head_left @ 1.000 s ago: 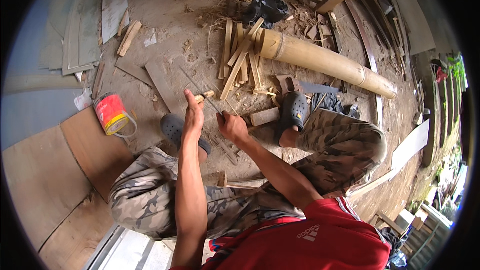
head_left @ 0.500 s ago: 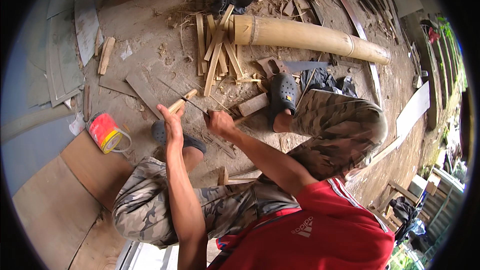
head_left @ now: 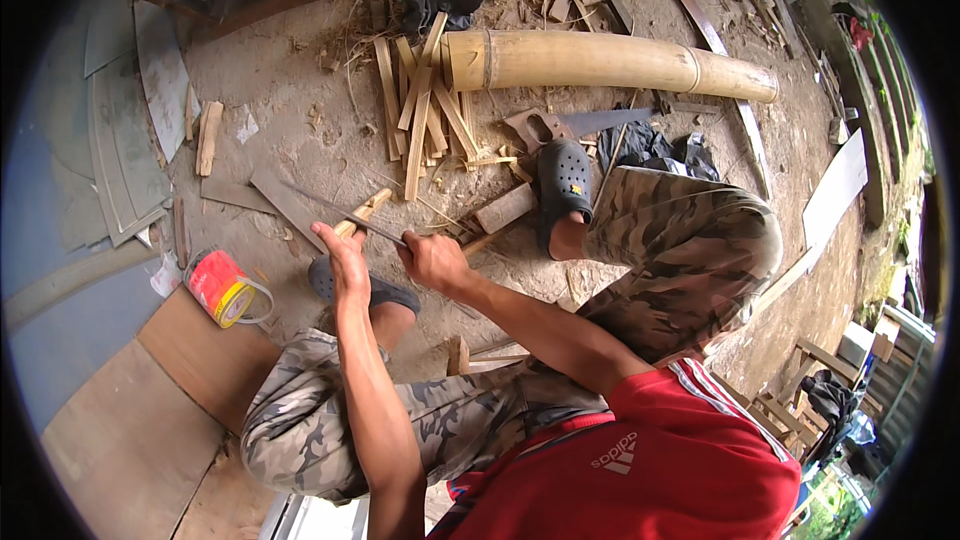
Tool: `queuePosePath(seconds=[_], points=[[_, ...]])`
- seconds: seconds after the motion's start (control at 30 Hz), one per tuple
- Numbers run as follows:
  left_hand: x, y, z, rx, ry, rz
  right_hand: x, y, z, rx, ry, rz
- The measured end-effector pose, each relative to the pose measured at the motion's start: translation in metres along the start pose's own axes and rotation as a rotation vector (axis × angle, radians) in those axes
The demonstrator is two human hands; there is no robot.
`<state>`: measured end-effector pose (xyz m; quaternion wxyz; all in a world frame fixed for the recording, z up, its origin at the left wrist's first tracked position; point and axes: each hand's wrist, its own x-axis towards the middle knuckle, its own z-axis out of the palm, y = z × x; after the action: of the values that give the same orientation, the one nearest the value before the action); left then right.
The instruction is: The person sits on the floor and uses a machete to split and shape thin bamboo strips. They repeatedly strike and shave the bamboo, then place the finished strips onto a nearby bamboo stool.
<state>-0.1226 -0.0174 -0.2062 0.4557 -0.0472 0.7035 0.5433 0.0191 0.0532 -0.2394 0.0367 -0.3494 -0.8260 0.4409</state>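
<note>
My left hand grips the near end of a short split bamboo piece, which points away and to the right. Closed around the handle of a long thin knife is my right hand. Its narrow blade lies across the bamboo just beyond my left fingers and reaches out to the left. My fist hides most of the handle. Both hands are above the dirt floor, between my two feet in dark clogs.
Beyond my hands lie a pile of bamboo strips and a thick bamboo pole. A handsaw is by my right foot, with a black plastic bag beside it. At left stands a red and yellow bucket.
The knife blade has slid along the bamboo toward my left hand and now lies at a flatter angle. My left hand still holds the piece. The whole view has shifted slightly.
</note>
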Motion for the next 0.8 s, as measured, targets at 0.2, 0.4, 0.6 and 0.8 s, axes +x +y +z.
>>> queuePosePath(seconds=[0.2, 0.4, 0.6, 0.8], points=[[-0.012, 0.016, 0.006, 0.11, -0.17, 0.058, 0.016, 0.036, 0.008, -0.035, -0.062, 0.16], [0.0, 0.0, 0.003, 0.079, -0.098, 0.071, 0.013, 0.032, 0.013, 0.001, -0.043, 0.108], [-0.001, 0.003, -0.006, -0.022, -0.135, 0.004, 0.0, 0.005, 0.001, -0.055, -0.035, 0.025], [-0.01, 0.01, 0.009, -0.002, -0.093, 0.012, 0.022, 0.057, 0.017, -0.104, -0.099, 0.152]])
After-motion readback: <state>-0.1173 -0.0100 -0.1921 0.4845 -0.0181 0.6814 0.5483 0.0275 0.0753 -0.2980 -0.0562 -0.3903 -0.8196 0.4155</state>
